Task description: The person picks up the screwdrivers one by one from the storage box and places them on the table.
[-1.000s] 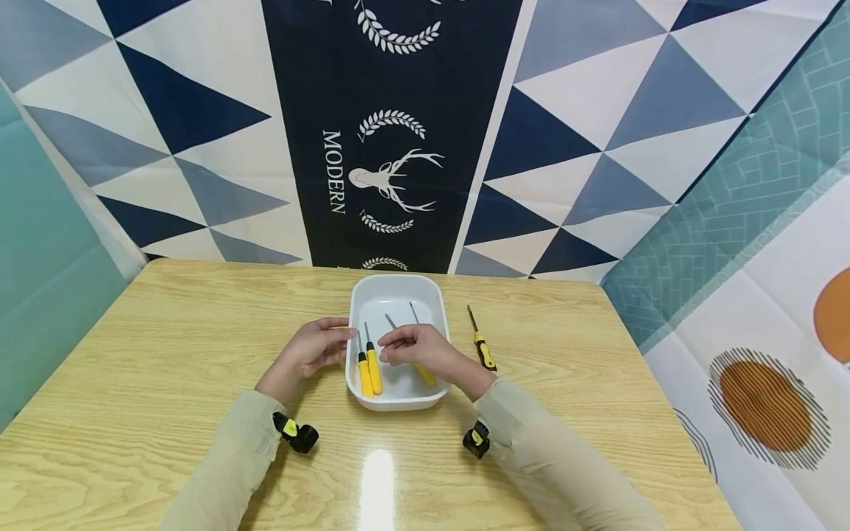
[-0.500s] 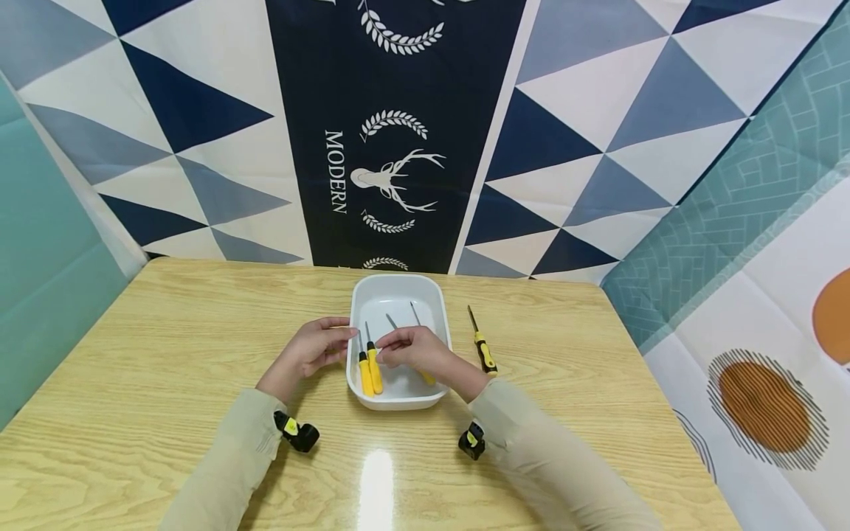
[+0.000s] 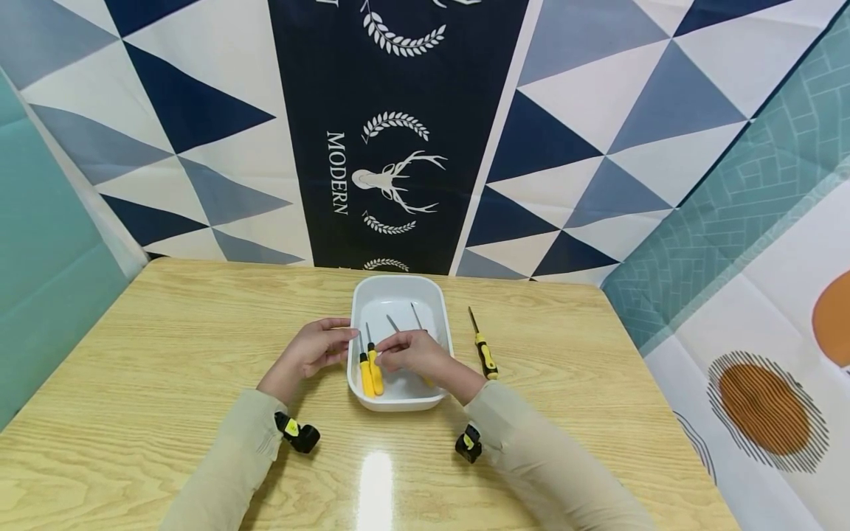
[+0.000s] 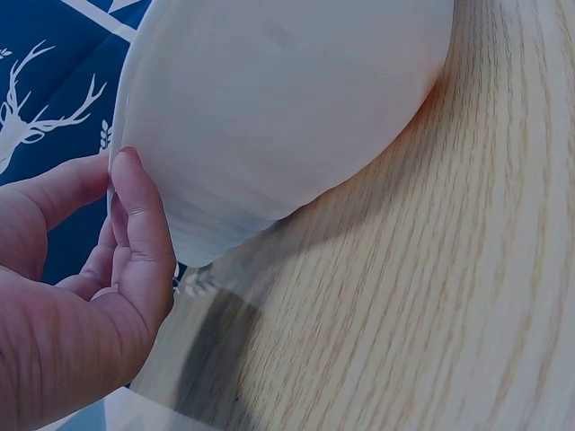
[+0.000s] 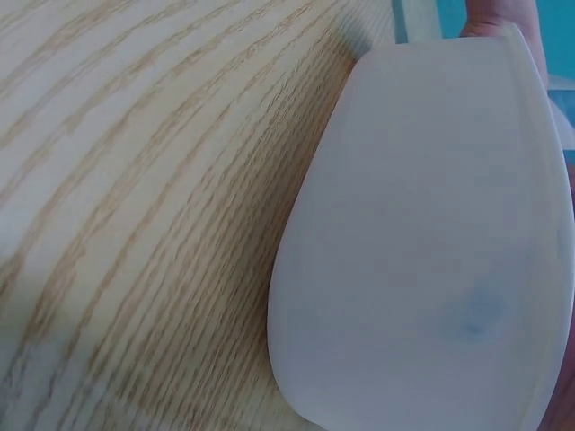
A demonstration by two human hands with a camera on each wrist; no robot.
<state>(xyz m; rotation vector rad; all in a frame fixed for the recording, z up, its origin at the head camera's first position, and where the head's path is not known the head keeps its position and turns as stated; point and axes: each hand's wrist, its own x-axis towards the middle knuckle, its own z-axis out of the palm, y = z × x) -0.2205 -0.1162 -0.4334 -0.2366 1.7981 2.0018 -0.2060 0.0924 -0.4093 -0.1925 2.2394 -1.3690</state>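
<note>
White tray (image 3: 398, 405) has hands (image 3: 315, 349) (image 3: 417, 354) close, left pinching its rim (image 3: 353, 306), right over it.

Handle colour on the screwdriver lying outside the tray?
The handle is yellow and black; best seen in the head view.

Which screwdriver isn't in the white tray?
The yellow-and-black screwdriver lying on the wooden table, just right of the white tray; the other screwdrivers are all inside it.

right hand (image 3: 415, 352) perhaps half-curled
</note>
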